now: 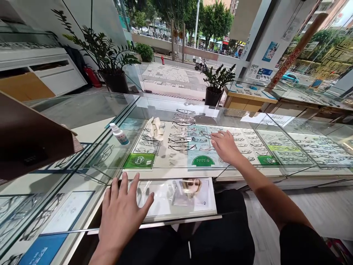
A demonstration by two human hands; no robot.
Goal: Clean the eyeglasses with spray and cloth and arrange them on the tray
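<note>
My left hand [122,208] is spread wide over the left end of a pulled-out white drawer [162,209], with nothing in it. My right hand [224,147] lies palm down over the glass counter [176,171], its fingers stretched out. Its fingertips are close to a pair of eyeglasses [202,133]; whether they touch is hard to tell. Left of that hand, several dark-framed eyeglasses [182,140] are lined up in a column on the counter. A crumpled cream cloth [156,128] and a white spray bottle [119,134] lie farther left.
More eyeglasses [306,141] fill trays under the glass to the right. A dark brown panel [33,136] juts in at the left. Potted plants [113,79] stand beyond the counter by the window, and a red fire extinguisher [92,76] is behind at left.
</note>
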